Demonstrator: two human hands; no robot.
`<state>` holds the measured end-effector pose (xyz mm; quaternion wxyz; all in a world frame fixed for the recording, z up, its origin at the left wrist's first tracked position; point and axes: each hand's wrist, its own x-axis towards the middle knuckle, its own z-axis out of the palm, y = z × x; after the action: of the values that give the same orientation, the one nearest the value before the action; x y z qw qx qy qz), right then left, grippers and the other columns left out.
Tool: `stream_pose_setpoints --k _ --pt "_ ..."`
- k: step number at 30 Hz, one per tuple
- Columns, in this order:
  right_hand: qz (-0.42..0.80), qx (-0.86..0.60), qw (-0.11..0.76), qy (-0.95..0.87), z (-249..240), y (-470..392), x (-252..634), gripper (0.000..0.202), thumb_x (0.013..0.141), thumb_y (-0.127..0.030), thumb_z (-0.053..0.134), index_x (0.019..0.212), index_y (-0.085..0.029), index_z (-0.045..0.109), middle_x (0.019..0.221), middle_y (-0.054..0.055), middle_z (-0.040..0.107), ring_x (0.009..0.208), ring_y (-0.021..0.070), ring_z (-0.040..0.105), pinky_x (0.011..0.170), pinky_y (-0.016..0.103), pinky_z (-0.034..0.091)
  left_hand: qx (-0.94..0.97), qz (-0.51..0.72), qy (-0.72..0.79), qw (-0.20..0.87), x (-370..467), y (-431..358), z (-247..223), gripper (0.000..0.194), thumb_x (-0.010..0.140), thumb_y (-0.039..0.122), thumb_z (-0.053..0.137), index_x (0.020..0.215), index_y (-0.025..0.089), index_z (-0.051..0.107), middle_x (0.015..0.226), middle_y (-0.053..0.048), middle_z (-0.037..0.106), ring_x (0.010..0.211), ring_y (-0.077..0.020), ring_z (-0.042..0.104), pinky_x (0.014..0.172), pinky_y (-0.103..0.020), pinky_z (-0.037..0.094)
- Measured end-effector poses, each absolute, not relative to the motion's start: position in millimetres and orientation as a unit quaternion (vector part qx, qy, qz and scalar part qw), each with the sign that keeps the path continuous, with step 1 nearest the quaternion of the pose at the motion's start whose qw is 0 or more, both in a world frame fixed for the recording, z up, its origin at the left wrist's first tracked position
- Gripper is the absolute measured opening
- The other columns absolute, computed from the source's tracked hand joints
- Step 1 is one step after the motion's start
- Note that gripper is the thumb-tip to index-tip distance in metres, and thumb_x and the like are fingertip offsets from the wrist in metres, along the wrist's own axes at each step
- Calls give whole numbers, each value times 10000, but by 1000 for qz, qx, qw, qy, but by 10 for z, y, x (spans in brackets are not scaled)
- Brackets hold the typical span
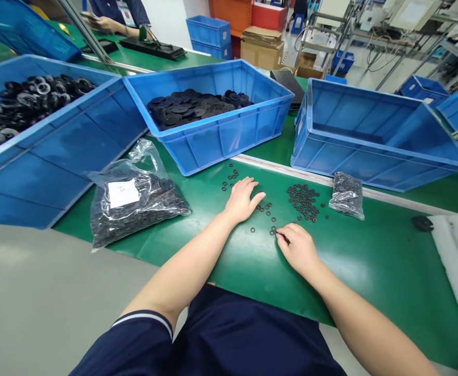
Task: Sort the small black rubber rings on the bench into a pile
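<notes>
My left hand [243,200] lies palm down on the green table [197,250], its fingers stretched out among scattered small black rings [268,213]. Close to it on the right, my right hand [297,246] has thumb and index finger pinched together at a small ring [272,231] on the tabletop; a dark piece shows under its fingers, too small to name. Beyond my right hand lies a loose pile of small black rings [303,201]. A small clear bag of black parts [347,195] rests to the right of that pile.
A large clear bag [134,203] of black rings lies at left. Blue bins [221,133] stand behind, two holding black parts, while the right bin [377,156] shows a bare interior. A black round part [422,223] lies at right. Another person's hand [109,25] is across the table.
</notes>
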<state>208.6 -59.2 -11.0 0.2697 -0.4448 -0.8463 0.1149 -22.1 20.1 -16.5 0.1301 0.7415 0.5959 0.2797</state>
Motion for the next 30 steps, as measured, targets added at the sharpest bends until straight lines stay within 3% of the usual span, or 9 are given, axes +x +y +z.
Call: stream_pose_setpoints --k 6,12,16,21,25,30 --pt "48 -437 218 -871 -88 -655 2084 241 978 -195 491 949 -202 730 845 78 671 800 204 603 772 348 511 740 296 590 132 -230 217 -180 481 1016 497 408 1314 158 573 1474 -137 518 1432 -271 405 1211 -486 292" --pt "-74 -417 130 -896 -73 -705 2091 260 982 -149 467 1033 -172 721 836 104 651 778 215 521 673 359 407 741 293 589 132 -232 218 -186 473 1013 503 404 1298 170 582 1470 -133 522 1433 -272 407 1211 -491 299" --pt "-68 -469 192 -859 -109 -475 2201 251 987 -201 489 924 -172 730 825 103 660 792 226 540 706 372 429 744 304 582 125 -245 230 -231 497 1010 523 403 1287 154 587 1464 -145 525 1428 -282 411 1209 -493 302" --pt "-9 -536 305 -787 -106 -261 2563 241 976 -302 516 991 -193 730 907 100 691 859 231 616 824 382 515 746 318 572 126 -265 248 -280 520 1022 523 347 1278 144 594 1443 -148 542 1410 -285 432 1196 -494 324" --pt "-32 -630 320 -707 -124 -207 2992 292 941 -366 518 977 -162 723 859 104 679 772 230 622 767 382 529 745 318 573 126 -269 252 -281 509 1016 525 360 1264 154 605 1441 -141 544 1410 -286 431 1192 -503 326" --pt "6 -635 317 -705 -208 -92 3247 299 905 -399 524 880 -179 724 829 93 672 757 225 618 775 380 522 747 293 585 120 -252 228 -233 461 998 512 448 1248 164 619 1453 -142 534 1416 -275 428 1199 -485 325"
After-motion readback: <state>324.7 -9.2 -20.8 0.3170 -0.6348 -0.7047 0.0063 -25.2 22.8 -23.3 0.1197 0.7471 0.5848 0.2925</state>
